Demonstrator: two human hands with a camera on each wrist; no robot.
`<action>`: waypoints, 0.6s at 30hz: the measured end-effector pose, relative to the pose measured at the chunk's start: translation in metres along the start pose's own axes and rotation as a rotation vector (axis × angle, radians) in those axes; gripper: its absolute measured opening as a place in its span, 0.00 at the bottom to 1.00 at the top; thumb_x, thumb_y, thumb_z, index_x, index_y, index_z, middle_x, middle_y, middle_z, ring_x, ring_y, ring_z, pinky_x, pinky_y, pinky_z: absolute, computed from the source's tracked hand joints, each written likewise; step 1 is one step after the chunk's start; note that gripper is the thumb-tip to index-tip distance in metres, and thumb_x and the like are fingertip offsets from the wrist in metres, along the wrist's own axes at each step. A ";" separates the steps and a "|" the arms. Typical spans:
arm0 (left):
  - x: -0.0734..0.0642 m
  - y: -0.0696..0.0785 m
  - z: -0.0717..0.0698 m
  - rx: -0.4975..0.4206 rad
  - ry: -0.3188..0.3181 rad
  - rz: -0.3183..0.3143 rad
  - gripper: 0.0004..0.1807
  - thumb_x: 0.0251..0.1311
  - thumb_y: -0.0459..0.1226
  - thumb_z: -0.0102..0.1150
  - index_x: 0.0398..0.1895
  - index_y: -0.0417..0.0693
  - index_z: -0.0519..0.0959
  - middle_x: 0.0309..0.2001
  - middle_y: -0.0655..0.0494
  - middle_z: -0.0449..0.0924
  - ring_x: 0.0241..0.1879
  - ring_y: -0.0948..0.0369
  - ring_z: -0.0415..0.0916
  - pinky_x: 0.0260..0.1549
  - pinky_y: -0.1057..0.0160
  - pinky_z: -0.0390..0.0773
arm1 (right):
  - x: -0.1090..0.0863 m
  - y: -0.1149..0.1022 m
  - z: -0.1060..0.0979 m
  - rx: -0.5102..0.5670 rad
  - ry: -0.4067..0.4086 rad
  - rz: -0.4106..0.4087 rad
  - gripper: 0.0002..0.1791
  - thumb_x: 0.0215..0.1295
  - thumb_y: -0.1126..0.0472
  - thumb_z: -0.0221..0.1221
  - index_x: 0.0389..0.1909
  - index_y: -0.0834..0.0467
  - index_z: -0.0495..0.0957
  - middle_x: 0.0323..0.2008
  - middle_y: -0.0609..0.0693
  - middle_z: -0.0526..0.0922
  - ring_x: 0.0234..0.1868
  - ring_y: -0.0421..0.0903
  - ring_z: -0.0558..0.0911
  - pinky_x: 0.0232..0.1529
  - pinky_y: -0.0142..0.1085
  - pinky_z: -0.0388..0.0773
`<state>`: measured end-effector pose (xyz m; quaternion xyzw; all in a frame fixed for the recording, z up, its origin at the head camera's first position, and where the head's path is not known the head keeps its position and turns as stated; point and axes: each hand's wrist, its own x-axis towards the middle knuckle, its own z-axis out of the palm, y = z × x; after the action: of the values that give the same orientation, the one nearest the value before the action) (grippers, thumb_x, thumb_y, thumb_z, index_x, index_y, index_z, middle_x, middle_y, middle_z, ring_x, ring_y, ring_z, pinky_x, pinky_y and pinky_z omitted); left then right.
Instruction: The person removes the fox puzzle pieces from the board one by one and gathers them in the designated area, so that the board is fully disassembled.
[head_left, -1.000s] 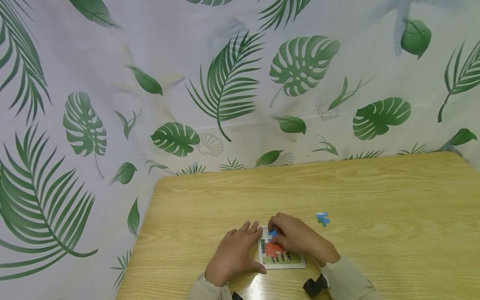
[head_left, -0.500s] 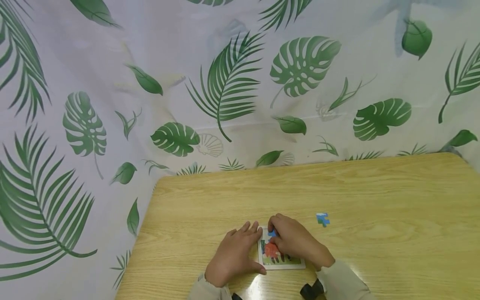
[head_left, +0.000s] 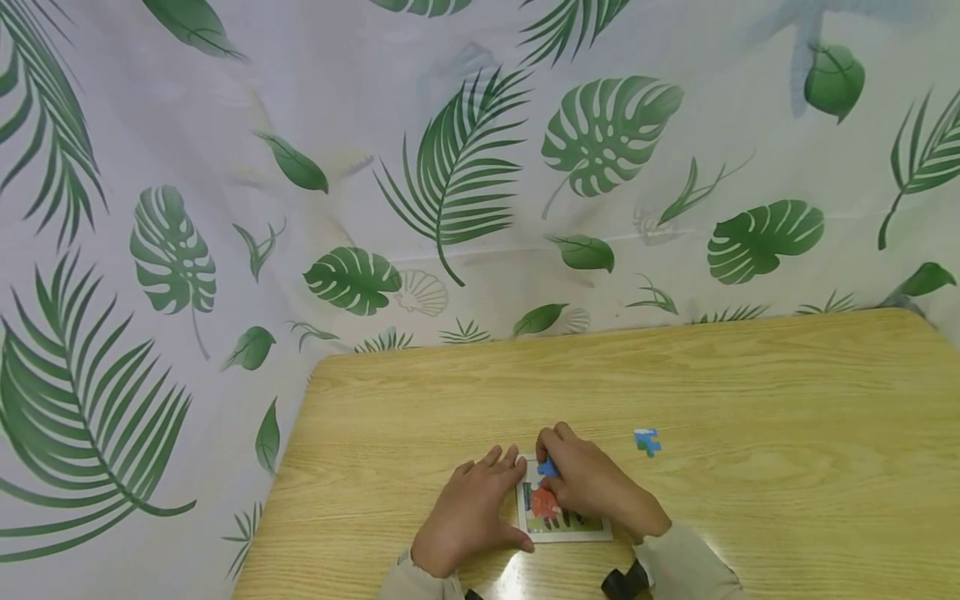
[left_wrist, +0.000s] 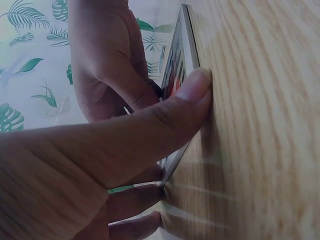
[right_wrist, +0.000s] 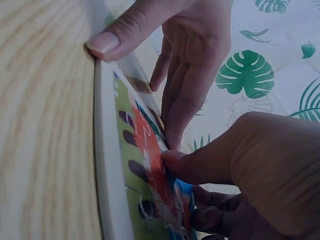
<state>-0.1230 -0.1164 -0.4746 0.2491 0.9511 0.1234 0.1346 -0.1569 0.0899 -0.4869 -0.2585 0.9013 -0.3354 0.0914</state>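
A jigsaw puzzle [head_left: 543, 504] in a white-edged tray lies on the table, showing a red shape with dark legs on green. My left hand [head_left: 474, 510] rests along its left side with fingers spread. In the left wrist view, the left thumb [left_wrist: 192, 90] touches the tray's near edge. My right hand [head_left: 588, 475] bends over the upper part of the puzzle, its thumb and fingers pinching a blue puzzle piece [head_left: 547, 468]. The right wrist view shows the right thumb [right_wrist: 175, 162] close over the red part, with blue [right_wrist: 184, 189] between thumb and fingers.
One loose blue, white and green puzzle piece [head_left: 647, 442] lies on the wooden table [head_left: 787, 433] beyond the right hand. A white cloth [head_left: 480, 183] printed with green leaves hangs behind and to the left of the table.
My right hand has shifted slightly left and its forearm has drawn in, with the fingers still at the blue piece. The left hand stays at the tray's edge.
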 end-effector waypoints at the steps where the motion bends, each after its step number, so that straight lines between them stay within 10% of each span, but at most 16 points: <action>1: 0.000 0.000 0.000 0.002 0.002 0.001 0.56 0.44 0.61 0.80 0.77 0.50 0.69 0.77 0.52 0.62 0.77 0.51 0.59 0.67 0.42 0.67 | 0.000 0.000 -0.001 0.014 -0.004 0.007 0.12 0.65 0.70 0.66 0.43 0.57 0.74 0.38 0.48 0.69 0.30 0.44 0.70 0.32 0.36 0.70; 18: 0.000 0.001 -0.002 0.010 -0.010 0.005 0.57 0.44 0.61 0.79 0.77 0.50 0.68 0.78 0.52 0.61 0.77 0.51 0.58 0.67 0.41 0.68 | 0.002 0.017 -0.017 0.229 -0.066 -0.052 0.07 0.67 0.73 0.62 0.40 0.59 0.78 0.33 0.47 0.78 0.32 0.41 0.74 0.35 0.35 0.74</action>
<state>-0.1229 -0.1158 -0.4722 0.2528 0.9504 0.1178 0.1379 -0.1715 0.1092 -0.4854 -0.2803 0.8466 -0.4298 0.1412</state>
